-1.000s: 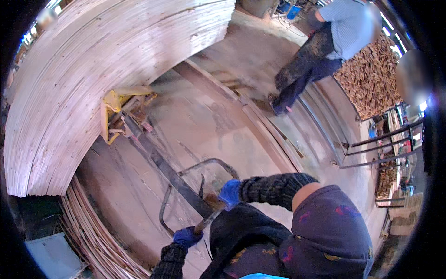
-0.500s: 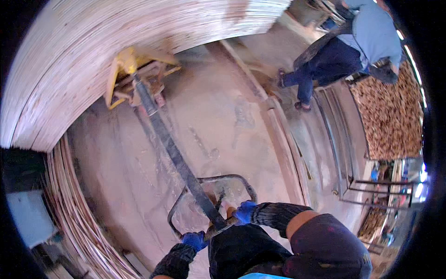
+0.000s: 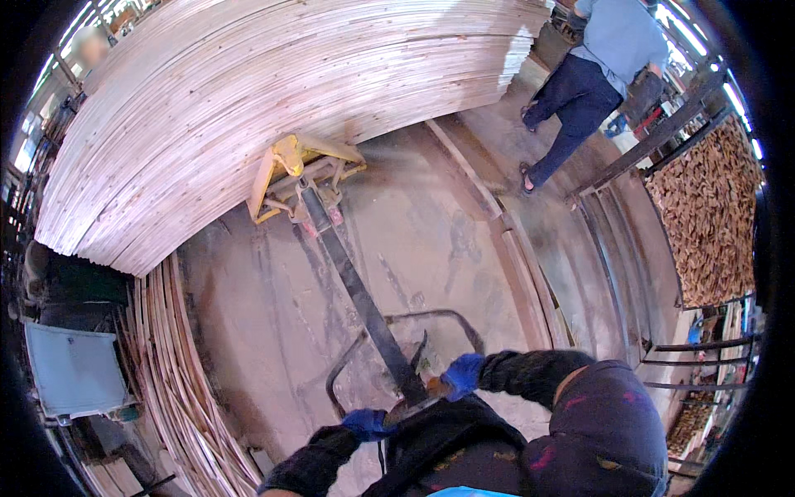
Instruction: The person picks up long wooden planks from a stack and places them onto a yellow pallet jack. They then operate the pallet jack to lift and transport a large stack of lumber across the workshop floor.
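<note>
A yellow pallet jack (image 3: 288, 156) stands at the foot of a tall stack of pale wooden boards (image 3: 290, 83). Its long dark handle (image 3: 364, 298) slants down toward me and ends in a crossbar near my body. My left hand (image 3: 367, 424), in a blue glove, is closed round the crossbar's left end. My gloved right hand (image 3: 461, 377) grips the same bar on its right side. Just beyond my hands a bent metal loop (image 3: 439, 314) belongs to the handle or lies behind it; I cannot tell which. The jack's forks are hidden by the stack.
Long thin wood strips (image 3: 178, 373) lie along the left, beside a light blue panel (image 3: 76, 369). Rails (image 3: 530, 282) run along the floor to my right. A person in a blue shirt (image 3: 617, 41) stands at upper right, near a bundle of wood pieces (image 3: 708, 215).
The stack, jack and handle sit farther right and lower in view. The person at upper right has gone from bending over to upright. Both my hands stay on the bar.
</note>
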`<control>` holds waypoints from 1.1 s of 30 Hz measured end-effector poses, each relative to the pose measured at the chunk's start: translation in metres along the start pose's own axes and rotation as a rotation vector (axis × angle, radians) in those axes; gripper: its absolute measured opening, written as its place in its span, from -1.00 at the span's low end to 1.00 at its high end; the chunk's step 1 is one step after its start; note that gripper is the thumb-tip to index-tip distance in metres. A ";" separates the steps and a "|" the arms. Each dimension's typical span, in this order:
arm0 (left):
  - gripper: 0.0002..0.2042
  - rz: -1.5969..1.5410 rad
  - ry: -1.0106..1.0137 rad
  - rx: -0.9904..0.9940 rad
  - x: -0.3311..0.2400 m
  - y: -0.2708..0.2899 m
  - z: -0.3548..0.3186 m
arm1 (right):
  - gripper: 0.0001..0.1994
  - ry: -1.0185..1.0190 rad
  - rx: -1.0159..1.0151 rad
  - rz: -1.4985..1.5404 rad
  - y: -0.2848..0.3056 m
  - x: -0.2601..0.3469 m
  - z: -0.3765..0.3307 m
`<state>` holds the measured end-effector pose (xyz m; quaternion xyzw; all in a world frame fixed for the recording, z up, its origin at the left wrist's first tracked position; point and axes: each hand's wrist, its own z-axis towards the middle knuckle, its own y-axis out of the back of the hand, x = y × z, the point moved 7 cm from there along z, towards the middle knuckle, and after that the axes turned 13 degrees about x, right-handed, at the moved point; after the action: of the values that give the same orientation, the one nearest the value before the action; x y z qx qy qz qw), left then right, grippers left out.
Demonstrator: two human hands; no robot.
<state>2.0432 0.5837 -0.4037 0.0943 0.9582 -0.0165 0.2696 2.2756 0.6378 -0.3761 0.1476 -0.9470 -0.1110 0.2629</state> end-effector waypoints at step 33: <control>-0.57 -0.161 -0.009 -0.057 0.018 -0.042 0.041 | -0.46 0.010 -0.058 -0.172 -0.061 -0.019 0.065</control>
<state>2.0409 0.5422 -0.4487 0.0094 0.9616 -0.0110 0.2742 2.2698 0.5961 -0.4567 0.2214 -0.9258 -0.1597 0.2615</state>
